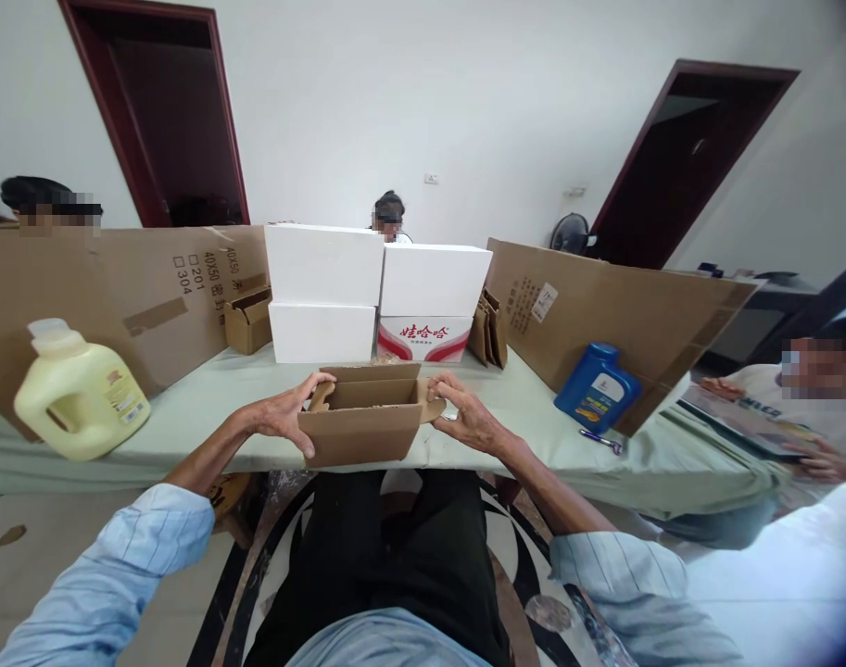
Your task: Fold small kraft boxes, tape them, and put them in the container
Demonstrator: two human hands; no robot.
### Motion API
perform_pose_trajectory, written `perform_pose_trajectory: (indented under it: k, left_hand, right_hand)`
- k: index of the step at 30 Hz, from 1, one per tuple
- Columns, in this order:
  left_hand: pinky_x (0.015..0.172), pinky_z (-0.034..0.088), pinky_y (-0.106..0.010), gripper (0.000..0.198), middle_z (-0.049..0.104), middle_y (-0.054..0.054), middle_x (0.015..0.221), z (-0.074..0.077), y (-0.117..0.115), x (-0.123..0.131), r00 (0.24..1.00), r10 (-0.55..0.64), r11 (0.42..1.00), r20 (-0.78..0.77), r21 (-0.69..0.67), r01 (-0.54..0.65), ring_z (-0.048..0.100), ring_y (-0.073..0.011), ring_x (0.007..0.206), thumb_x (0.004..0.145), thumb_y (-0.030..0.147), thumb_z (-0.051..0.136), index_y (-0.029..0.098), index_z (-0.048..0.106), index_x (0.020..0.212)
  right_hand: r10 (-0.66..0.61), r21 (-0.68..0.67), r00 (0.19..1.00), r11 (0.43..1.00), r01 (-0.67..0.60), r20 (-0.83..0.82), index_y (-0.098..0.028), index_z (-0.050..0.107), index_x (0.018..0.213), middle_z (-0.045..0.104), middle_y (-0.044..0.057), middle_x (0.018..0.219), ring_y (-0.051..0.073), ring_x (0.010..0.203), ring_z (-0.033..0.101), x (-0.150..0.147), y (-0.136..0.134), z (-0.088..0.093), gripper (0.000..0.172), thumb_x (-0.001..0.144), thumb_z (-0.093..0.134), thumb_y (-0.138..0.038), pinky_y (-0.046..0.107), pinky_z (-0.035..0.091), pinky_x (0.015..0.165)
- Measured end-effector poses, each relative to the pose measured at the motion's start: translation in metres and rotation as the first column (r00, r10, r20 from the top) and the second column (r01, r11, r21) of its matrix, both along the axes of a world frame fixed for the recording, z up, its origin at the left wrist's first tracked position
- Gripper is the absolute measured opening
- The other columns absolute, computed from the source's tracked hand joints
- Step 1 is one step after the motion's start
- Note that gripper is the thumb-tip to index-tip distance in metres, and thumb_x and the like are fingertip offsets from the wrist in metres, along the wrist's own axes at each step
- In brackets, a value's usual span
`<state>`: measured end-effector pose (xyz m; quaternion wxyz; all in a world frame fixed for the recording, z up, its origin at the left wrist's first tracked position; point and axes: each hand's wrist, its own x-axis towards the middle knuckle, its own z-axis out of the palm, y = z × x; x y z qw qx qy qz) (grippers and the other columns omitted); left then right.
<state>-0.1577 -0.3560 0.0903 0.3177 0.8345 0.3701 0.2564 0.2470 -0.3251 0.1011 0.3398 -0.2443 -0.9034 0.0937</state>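
Observation:
A small brown cardboard box (pixel 359 436) stands near the front edge of the table, its top open and its inside dark. My left hand (pixel 287 417) grips the box's left end, thumb on the near face and fingers by the left flap. On the other side, my right hand (pixel 468 415) pinches the right end flap (pixel 431 408), which sticks outward. Behind the box rise stacked white boxes (pixel 325 266), with a red-printed white carton (pixel 423 338) at the lower right of the stack.
A yellow jug (pixel 79 394) stands at the left, a blue bottle (pixel 596 389) at the right beside a pen (pixel 599 441). Cardboard panels (pixel 179 306) wall both sides. Folded cardboard (pixel 488 332) and another brown box (pixel 248 321) flank the stack. Other people sit beyond and to the right.

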Motion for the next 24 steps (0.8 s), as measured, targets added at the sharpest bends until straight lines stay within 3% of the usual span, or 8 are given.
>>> perform_pose_trajectory:
  k: [5, 8, 11, 15, 19, 22, 24]
  left_hand:
    - [0.114, 0.046, -0.053, 0.124, 0.045, -0.015, 0.152, 0.009, 0.000, 0.003, 0.996, -0.052, 0.998, -0.078, -0.032, 0.050, 0.052, -0.0390, 0.137, 0.054, 0.050, 0.102, 0.025, 0.033, 0.154]
    - [0.108, 0.051, -0.051, 0.121, 0.044, -0.016, 0.152, 0.007, 0.001, 0.000, 0.999, -0.026, 1.000, -0.029, 0.008, 0.026, 0.054, -0.0383, 0.135, 0.054, 0.050, 0.103, 0.027, 0.035, 0.151]
    - [0.104, 0.054, -0.050, 0.122, 0.044, -0.016, 0.150, -0.005, 0.002, -0.003, 0.992, 0.059, 0.997, 0.114, 0.050, -0.065, 0.057, -0.0359, 0.130, 0.055, 0.053, 0.103, 0.029, 0.031, 0.151]
    - [0.115, 0.047, -0.054, 0.130, 0.049, -0.016, 0.147, -0.030, 0.001, 0.000, 0.940, 0.150, 0.978, 0.306, 0.094, -0.187, 0.055, -0.0357, 0.132, 0.057, 0.056, 0.102, 0.025, 0.025, 0.157]
    - [0.123, 0.041, -0.055, 0.136, 0.044, -0.019, 0.157, -0.053, -0.002, 0.014, 0.885, 0.239, 0.960, 0.399, 0.040, -0.278, 0.048, -0.0392, 0.142, 0.059, 0.054, 0.100, 0.020, 0.021, 0.165]
    - [0.122, 0.044, -0.049, 0.122, 0.043, -0.017, 0.163, -0.058, -0.005, 0.026, 0.837, 0.285, 0.954, 0.467, -0.051, -0.296, 0.050, -0.0379, 0.144, 0.065, 0.052, 0.096, 0.019, 0.033, 0.164]
    - [0.119, 0.048, -0.046, 0.101, 0.056, -0.014, 0.155, -0.057, -0.005, 0.031, 0.809, 0.322, 0.946, 0.492, -0.137, -0.293, 0.056, -0.0369, 0.139, 0.069, 0.053, 0.092, 0.018, 0.051, 0.154]
  right_hand:
    - [-0.001, -0.017, 1.000, 1.000, 0.001, 0.016, -0.023, 0.057, 0.103, 0.056, 0.010, 0.119, 0.026, 0.111, 0.058, 0.006, 0.002, 0.000, 0.023, 0.084, 0.061, -0.013, 0.040, 0.048, 0.098]
    - [0.028, -0.004, 0.999, 1.000, -0.028, 0.030, -0.023, 0.058, 0.104, 0.056, 0.009, 0.118, 0.026, 0.113, 0.058, 0.007, 0.003, 0.002, 0.026, 0.082, 0.061, -0.010, 0.039, 0.048, 0.098]
    - [0.048, 0.005, 0.998, 0.999, -0.048, 0.028, -0.023, 0.060, 0.105, 0.055, 0.008, 0.119, 0.026, 0.113, 0.059, 0.008, 0.005, 0.002, 0.027, 0.082, 0.062, -0.009, 0.038, 0.048, 0.098]
    - [0.031, -0.004, 0.999, 0.999, -0.032, -0.016, -0.024, 0.060, 0.103, 0.056, 0.007, 0.117, 0.025, 0.110, 0.058, 0.008, 0.009, -0.002, 0.025, 0.082, 0.064, -0.011, 0.038, 0.048, 0.098]
    - [-0.031, -0.023, 0.996, 0.999, 0.029, -0.080, -0.024, 0.060, 0.101, 0.056, 0.006, 0.114, 0.025, 0.110, 0.057, 0.007, 0.012, -0.010, 0.024, 0.081, 0.066, -0.014, 0.041, 0.048, 0.100]
    - [-0.113, -0.086, 0.977, 0.991, 0.099, -0.178, -0.025, 0.061, 0.105, 0.055, 0.008, 0.125, 0.027, 0.119, 0.056, 0.003, 0.016, -0.020, 0.023, 0.085, 0.073, -0.026, 0.043, 0.051, 0.103]
    - [-0.196, -0.182, 0.935, 0.972, 0.146, -0.297, -0.027, 0.059, 0.122, 0.048, 0.010, 0.145, 0.028, 0.125, 0.056, -0.001, 0.021, -0.031, 0.045, 0.085, 0.080, -0.041, 0.043, 0.055, 0.099]
